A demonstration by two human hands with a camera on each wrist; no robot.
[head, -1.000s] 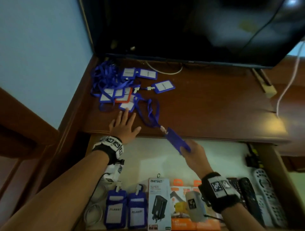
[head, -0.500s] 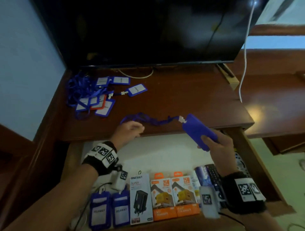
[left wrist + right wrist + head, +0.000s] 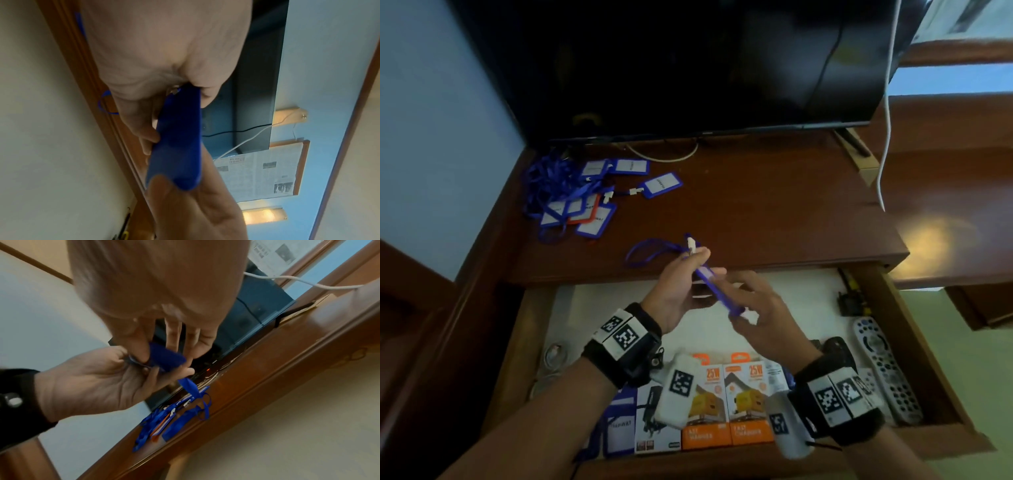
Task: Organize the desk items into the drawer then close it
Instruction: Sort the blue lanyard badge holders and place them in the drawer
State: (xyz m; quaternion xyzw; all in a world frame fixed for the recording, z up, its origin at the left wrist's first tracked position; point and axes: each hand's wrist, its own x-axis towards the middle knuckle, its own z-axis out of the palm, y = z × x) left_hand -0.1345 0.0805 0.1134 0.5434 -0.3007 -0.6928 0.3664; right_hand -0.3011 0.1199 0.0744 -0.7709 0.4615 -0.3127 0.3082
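Observation:
Both hands hold one blue badge holder (image 3: 717, 291) edge-on above the open drawer (image 3: 917, 346). My left hand (image 3: 700, 270) pinches its clip end between thumb and fingers. At the lower end, my right hand (image 3: 736, 305) pinches it with thumb and fingertips. In the left wrist view the blue badge holder (image 3: 179, 146) runs from my left hand down to the right hand (image 3: 195, 211). Its blue lanyard (image 3: 650, 248) trails in a loop on the desk edge. A pile of blue badge holders and lanyards (image 3: 582, 202) lies at the desk's back left, and it shows as the pile (image 3: 174, 418) in the right wrist view.
The drawer holds orange charger boxes (image 3: 726, 404), a black-and-white box, two blue badge holders (image 3: 619, 425) at its front left, and remotes (image 3: 887, 370) at the right. A black TV (image 3: 688, 68) stands at the back of the desk. A white cable (image 3: 885, 137) hangs at the right.
My left hand left the lanyard on the desk edge and took the holder's clip end. The holder turned edge-on, and both hands came together over the drawer.

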